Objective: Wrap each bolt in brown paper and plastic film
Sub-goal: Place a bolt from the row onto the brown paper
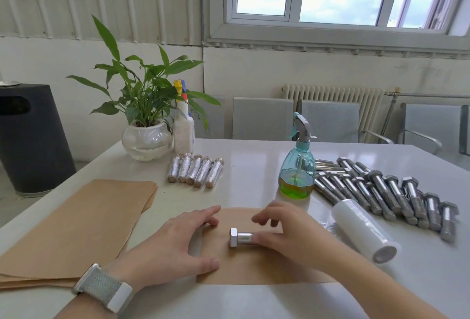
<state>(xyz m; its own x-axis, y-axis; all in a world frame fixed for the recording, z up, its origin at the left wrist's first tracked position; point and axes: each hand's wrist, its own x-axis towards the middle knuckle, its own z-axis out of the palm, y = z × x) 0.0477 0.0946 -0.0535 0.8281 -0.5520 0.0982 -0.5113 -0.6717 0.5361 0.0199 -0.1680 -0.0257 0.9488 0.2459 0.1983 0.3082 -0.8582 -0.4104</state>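
— Nearest us is the left hand [175, 240], watch on its wrist; what is it doing?

— It lies flat with straight fingers on the left edge of the single brown sheet [256, 265], pinning it to the table [254, 303].

— And the right hand [287, 237]?

— Its thumb and curled fingers hold the shank of one bare bolt [240, 237], which lies crosswise on the middle of that sheet, hex head to the left.

— So which step is this?

— I judge it the start of the paper wrap: bolt set down, sheet not yet folded over it.

— What does the next move need?

— Probably lifting the near edge over the shank and rolling it tight, then reaching for the film roll [363, 229] lying to the right.

— How far along overall?

— Five wrapped bolts [195, 171] sit near the plant; a large pile of bare bolts [386, 191] waits on the right.
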